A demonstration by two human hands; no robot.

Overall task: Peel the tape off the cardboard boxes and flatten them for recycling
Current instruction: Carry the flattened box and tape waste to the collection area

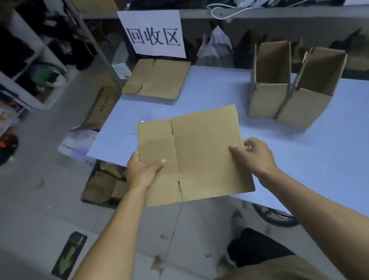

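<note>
A flattened cardboard box [204, 151] is held level over the near edge of the pale blue table [326, 166]. My left hand [141, 170] grips its left edge, thumb on top. My right hand [255, 155] pinches its right edge, and something small and clear, maybe a wad of tape, shows against that hand's fingers. Another flattened box [157, 79] lies at the table's far left corner under a white sign [153, 34]. Two open upright boxes [270, 79] [312, 92] stand side by side at the right.
Shelving packed with bags runs along the back and left [11, 58]. More cardboard lies on the floor under the table's left side [106, 182]. A dark flat packet [70, 255] lies on the tiled floor near my left arm.
</note>
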